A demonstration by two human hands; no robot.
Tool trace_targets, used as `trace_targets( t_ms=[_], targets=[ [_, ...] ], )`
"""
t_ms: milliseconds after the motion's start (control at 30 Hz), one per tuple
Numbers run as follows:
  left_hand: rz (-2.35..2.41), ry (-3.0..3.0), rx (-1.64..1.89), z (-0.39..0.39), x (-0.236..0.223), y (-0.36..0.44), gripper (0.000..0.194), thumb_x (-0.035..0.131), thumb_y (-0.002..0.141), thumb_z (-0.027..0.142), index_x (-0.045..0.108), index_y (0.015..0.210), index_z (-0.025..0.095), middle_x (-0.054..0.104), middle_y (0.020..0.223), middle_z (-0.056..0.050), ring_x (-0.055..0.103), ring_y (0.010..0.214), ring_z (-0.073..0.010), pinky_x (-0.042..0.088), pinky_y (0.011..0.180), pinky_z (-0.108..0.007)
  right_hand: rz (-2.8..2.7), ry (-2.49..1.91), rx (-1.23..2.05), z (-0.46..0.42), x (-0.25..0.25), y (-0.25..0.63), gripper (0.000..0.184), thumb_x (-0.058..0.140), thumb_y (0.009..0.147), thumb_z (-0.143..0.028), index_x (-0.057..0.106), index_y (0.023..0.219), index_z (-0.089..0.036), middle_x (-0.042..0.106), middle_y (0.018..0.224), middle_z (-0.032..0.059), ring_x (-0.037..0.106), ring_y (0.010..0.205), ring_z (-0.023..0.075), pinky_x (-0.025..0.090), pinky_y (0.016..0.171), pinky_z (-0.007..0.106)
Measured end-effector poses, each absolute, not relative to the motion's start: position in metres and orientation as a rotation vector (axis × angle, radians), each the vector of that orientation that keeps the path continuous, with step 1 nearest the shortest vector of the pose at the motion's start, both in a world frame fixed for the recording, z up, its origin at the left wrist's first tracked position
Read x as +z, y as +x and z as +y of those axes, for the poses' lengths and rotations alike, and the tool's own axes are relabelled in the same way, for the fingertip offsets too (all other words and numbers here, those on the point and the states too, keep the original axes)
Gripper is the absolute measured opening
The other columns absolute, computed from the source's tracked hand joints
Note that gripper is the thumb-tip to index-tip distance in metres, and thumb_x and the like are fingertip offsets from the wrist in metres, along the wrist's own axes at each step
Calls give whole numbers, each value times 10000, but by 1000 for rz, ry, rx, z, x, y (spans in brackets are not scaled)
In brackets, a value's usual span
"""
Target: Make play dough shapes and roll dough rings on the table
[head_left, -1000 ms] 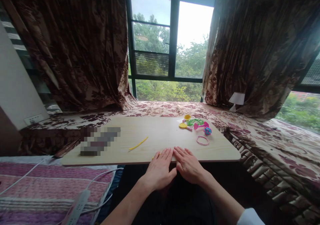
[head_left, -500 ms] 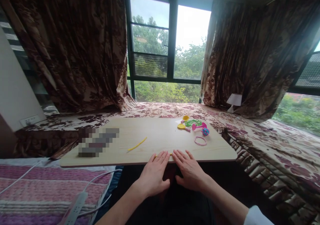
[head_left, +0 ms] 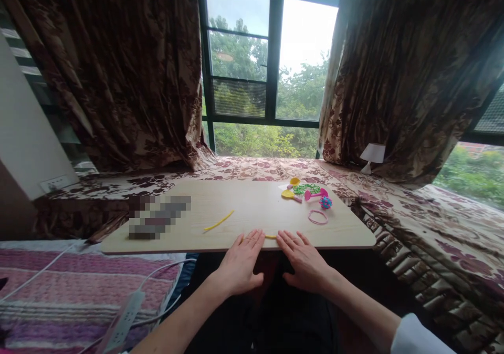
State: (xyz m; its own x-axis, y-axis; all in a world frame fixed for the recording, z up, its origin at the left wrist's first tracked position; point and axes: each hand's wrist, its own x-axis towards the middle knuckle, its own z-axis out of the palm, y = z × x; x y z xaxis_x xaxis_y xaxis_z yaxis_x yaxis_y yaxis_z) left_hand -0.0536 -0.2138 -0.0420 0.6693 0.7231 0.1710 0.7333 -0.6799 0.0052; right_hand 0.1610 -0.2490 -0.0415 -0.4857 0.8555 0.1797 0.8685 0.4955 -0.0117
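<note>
My left hand [head_left: 239,263] and my right hand [head_left: 305,259] lie flat and open, fingertips on the near edge of a light wooden table [head_left: 252,207]. Neither holds anything. Between their fingertips a short yellow strip [head_left: 270,236] shows on the table edge. A longer yellow strip [head_left: 218,221] lies a little to the left of my left hand. Further right sit a pink ring [head_left: 317,217], a blue-pink ball [head_left: 325,202], a green coil [head_left: 306,189] and yellow and pink spoon-like toys [head_left: 291,195].
A blurred dark object [head_left: 159,216] rests on the table's left part. A white power strip [head_left: 125,319] with cables lies on a striped pink blanket [head_left: 59,296] at lower left. A floral-covered ledge, a small white lamp [head_left: 372,155], curtains and a window stand behind.
Both hands have slid back toward me and slightly apart, from resting on the tabletop to only the fingertips on its edge. The short yellow strip between them has come into view.
</note>
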Motion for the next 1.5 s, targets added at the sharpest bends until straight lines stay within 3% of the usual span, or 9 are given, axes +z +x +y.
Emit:
trace_targets(
  t_ms=[300,533,733,867,1133,1333,1500],
  targets=[
    [-1369,-2803,-53,-187,-25,-45,879,527,608,378,154,1370,148,152,1459,-92,125,1332,-229,100,1069,-426,-2567,-1610,-116,-212,-31,164,879,607,613,-327,202,1369,-135,194,1435,131,177,1302,268,93,1045,450],
    [-1206,-2851,-226,-212,-38,-62,846,506,637,352,115,1377,224,133,1467,-39,115,1335,-166,62,1082,-383,-2641,-1437,-102,-236,-37,176,924,583,624,-331,103,1394,-159,132,1455,92,123,1318,232,39,1060,417],
    [-1281,-2874,-115,-196,-28,-54,893,533,610,388,128,1376,174,162,1459,-71,124,1333,-205,89,1078,-403,-2630,-1470,-121,-213,-27,156,928,596,605,-359,159,1381,-100,183,1434,150,130,1312,263,37,1054,436],
    [-1296,-2831,-192,-194,-32,-65,897,525,631,410,98,1382,169,126,1466,-71,93,1338,-196,88,1083,-383,-2648,-1423,-70,-205,-35,143,917,581,613,-346,139,1387,-132,141,1450,121,131,1315,242,82,1056,412],
    [-1269,-2808,-257,-216,-39,-91,853,503,675,459,92,1383,218,133,1466,-41,91,1339,-183,64,1087,-386,-2639,-1374,-40,-230,-42,147,920,557,624,-292,77,1398,-166,93,1463,83,86,1325,224,54,1060,415],
    [-1421,-2761,-123,-194,-28,-81,865,536,620,423,182,1367,166,162,1457,-81,124,1334,-213,88,1080,-406,-2645,-1522,-46,-212,-31,141,950,601,573,-268,135,1388,-124,121,1454,122,125,1312,272,92,1052,436],
    [-1287,-2798,-212,-214,-34,-93,883,533,640,427,102,1381,217,130,1466,-47,102,1338,-188,58,1087,-379,-2685,-1417,-29,-233,-35,151,967,584,594,-274,61,1398,-149,77,1464,91,89,1324,234,71,1061,413]
  ],
)
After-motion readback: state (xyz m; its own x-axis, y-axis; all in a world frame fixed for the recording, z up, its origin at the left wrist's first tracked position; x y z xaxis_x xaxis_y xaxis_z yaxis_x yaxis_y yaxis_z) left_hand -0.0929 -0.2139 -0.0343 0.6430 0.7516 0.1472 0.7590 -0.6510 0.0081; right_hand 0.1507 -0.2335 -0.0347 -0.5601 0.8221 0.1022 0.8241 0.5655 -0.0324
